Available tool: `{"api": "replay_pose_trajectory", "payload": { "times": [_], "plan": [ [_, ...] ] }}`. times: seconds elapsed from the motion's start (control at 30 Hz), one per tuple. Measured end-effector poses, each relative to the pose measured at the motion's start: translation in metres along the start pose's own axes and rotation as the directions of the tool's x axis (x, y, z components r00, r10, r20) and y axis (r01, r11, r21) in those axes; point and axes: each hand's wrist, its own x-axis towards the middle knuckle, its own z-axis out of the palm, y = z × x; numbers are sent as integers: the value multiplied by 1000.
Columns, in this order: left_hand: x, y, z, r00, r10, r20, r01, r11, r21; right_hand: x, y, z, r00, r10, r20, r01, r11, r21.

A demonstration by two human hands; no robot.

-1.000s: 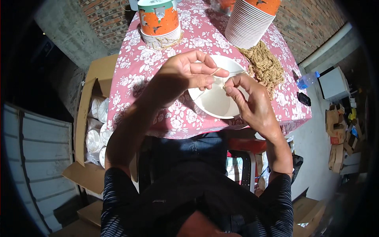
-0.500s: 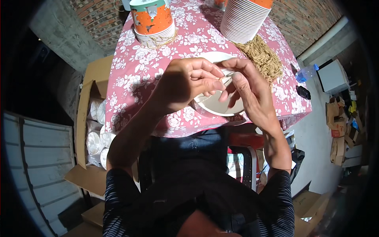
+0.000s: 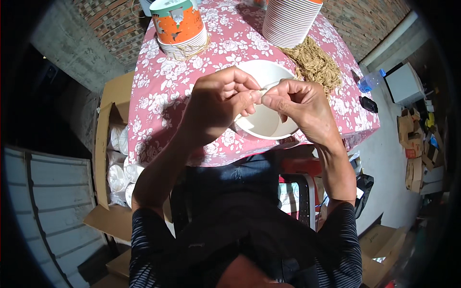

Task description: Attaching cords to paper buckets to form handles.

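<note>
A round white paper tub [image 3: 269, 128] stands on the table in front of me, its open mouth facing up. Over it, my left hand [image 3: 218, 98] pinches a short, pale end of twine [image 3: 262, 90] between thumb and forefinger. My right hand [image 3: 303, 108] is closed in a pinch at the same spot, fingertips almost touching the left ones. How the twine runs behind the fingers is hidden. A tangled heap of tan twine [image 3: 318, 65] lies just beyond my right hand.
Stacked orange-and-white paper tubs [image 3: 176, 29] stand at the far left, and a taller stack [image 3: 290, 21] at the far right. A pink floral tablecloth [image 3: 230, 45] covers the table. A water bottle [image 3: 370, 81] is off the right edge; an opened carton [image 3: 102, 158] holds wrapped white tubs at left.
My right hand's fingers, loosely spread before, have closed into a pinch beside the left fingertips. The left hand has shifted slightly leftward, still pinching.
</note>
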Motion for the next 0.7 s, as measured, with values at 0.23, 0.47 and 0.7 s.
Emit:
{"api": "replay_pose_trajectory", "payload": {
  "times": [0.23, 0.47, 0.7],
  "plan": [
    [-6, -1, 11, 980, 124, -157, -115, 991, 60, -2, 0, 9, 999, 22, -31, -21, 998, 58],
    [-7, -4, 15, 960, 190, -203, -184, 982, 52, -4, 5, 19, 971, -176, -163, 161, 982, -102],
    [-7, -11, 12, 898, 393, -199, -323, 894, 309, -6, 11, 18, 966, -183, -182, 185, 983, -5]
  ]
}}
